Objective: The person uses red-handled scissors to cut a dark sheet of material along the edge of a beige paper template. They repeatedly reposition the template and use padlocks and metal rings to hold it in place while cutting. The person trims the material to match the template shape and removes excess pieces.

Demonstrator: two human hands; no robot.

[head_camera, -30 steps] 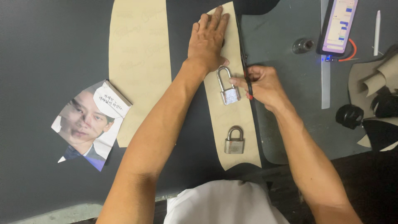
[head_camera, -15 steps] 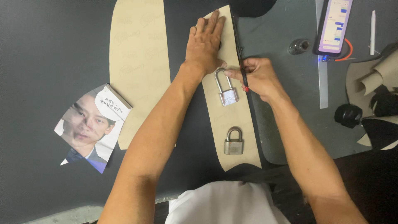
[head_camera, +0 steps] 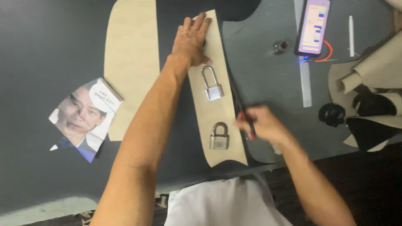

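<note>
My right hand point(head_camera: 261, 125) pinches a thin red-tipped tool point(head_camera: 250, 125) at the right edge of the tan paper pattern point(head_camera: 217, 113), just beside the near padlock point(head_camera: 219, 136) that lies on it; the hand is blurred. Farther up the strip lies a long-shackled padlock point(head_camera: 212, 85). Beyond it, my left hand point(head_camera: 190, 39) presses flat with fingers spread, holding nothing, on the pattern's far end.

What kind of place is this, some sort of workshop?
Probably a sewing or leather cutting workshop: tan pattern pieces lie on dark sheet material, weighted by padlocks, while the right hand runs a red-handled tool along one's edge.
</note>
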